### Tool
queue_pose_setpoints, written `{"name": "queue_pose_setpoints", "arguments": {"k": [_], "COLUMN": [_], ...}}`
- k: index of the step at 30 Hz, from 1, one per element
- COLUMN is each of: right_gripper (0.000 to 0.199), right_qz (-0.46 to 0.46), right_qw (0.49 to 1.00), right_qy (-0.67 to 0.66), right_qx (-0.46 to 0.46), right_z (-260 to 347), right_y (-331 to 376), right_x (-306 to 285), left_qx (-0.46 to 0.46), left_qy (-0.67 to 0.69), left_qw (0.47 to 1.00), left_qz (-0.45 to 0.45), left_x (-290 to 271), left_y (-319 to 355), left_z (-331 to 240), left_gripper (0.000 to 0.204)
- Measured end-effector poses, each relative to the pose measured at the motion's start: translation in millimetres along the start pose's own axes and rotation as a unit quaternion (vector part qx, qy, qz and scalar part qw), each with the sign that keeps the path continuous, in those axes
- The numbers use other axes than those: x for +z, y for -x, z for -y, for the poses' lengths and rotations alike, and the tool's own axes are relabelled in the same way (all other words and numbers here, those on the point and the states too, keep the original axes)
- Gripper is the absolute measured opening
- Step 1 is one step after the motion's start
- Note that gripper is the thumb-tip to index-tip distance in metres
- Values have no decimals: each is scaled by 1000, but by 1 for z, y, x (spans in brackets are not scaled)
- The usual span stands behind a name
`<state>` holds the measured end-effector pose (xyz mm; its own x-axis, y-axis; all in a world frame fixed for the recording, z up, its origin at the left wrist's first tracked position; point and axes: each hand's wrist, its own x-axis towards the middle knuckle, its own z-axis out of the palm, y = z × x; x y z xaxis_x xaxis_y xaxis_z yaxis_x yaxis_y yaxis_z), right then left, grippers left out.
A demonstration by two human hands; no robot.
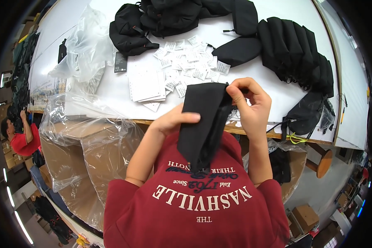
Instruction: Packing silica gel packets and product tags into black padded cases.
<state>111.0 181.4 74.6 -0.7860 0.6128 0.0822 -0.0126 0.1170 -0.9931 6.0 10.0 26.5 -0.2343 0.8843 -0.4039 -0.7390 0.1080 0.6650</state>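
Note:
A black fabric pouch is held up in front of my chest, its long side gaping. My left hand grips it from the left, thumb flat on the front panel and the other fingers hidden behind. With thumb and fingers closed, my right hand pinches the pouch's upper right corner. Beyond the pouch, many small white printed labels lie scattered on the white table. Two similar black pouches rest just past the labels.
A heap of black pouches covers the far side; a row of them stands at right. White cards and clear plastic bags lie left. Plastic-lined cartons stand below the table edge. Another person is at far left.

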Motion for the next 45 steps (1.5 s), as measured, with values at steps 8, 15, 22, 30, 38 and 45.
{"name": "queue_pose_setpoints", "arguments": {"k": [8,15,22,30,38,45], "right_gripper": [13,11,11,11,11,37], "right_qz": [58,22,164,215,228,118], "right_qw": [989,990,982,975,974,884], "right_qy": [91,64,64,25,-2,375], "right_qx": [-100,-127,-74,-59,3,-255], "right_z": [-8,6,23,26,30,40], "right_y": [-18,-2,11,26,30,13], "right_x": [14,23,23,30,29,9], "left_qx": [114,219,270,333,341,271], "left_qy": [-165,-160,-93,-72,-61,9], "left_qw": [976,962,956,939,935,946], "left_qz": [84,43,-65,-56,-81,-178], "left_x": [-15,-3,-16,-37,-45,-46], "left_y": [-42,-41,-48,-60,-66,-57], "left_z": [-35,-43,-69,-88,-97,-89], "left_gripper": [26,22,21,32,32,26]}}
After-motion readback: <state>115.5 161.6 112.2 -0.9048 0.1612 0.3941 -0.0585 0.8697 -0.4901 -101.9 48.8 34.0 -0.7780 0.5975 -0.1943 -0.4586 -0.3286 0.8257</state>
